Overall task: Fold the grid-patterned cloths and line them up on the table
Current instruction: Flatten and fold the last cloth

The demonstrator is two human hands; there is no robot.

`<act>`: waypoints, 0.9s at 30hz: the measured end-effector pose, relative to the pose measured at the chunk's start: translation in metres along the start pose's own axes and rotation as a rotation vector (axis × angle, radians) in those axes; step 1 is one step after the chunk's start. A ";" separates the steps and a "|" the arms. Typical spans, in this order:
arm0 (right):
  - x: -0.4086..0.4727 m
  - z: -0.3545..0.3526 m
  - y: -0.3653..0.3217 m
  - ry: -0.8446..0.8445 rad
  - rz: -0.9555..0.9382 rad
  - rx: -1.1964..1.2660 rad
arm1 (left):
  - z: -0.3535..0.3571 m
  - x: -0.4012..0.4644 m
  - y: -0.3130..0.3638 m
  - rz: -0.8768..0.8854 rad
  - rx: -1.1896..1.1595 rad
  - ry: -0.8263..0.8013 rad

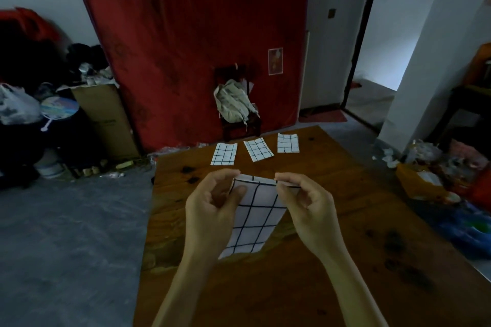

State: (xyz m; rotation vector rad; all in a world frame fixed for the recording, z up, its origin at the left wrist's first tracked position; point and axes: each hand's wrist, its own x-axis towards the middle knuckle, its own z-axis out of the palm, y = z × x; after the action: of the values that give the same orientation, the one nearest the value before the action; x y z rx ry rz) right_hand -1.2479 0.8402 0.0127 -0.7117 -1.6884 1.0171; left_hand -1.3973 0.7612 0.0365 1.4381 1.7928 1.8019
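Head view. A white cloth (255,218) with a dark grid pattern is held up above the wooden table (332,260), in front of the person and near the table's left edge. The left hand (212,210) pinches the cloth's upper left corner between thumb and curled fingers; the right hand (308,202) pinches the upper right corner in the same way. The top edge runs between the two hands, and the cloth hangs down from it, narrowing toward its lower end, which lies close to the table surface; whether it touches the wood cannot be told. Both forearms enter from the bottom of the frame.

At the far end of the table three folded grid cloths lie flat in a row, apart from one another: a left folded cloth (224,154), a middle folded cloth (258,150) turned slightly askew, and a right folded cloth (288,143). Beyond the table a red mattress (186,34) leans upright against the wall, with a chair (239,114) carrying a pale bundle (233,103) in front of it. A cardboard box (106,119) stands at the left, and an open doorway (377,48) lies at the right
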 end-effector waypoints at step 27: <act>0.005 -0.023 0.026 0.087 0.054 0.081 | 0.026 0.006 0.003 -0.116 -0.050 0.003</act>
State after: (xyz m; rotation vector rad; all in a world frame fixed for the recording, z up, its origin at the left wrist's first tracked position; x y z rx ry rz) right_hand -1.2280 0.8628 -0.0044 -0.7418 -1.5518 1.0710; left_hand -1.3800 0.7820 0.0362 1.2862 1.7806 1.7792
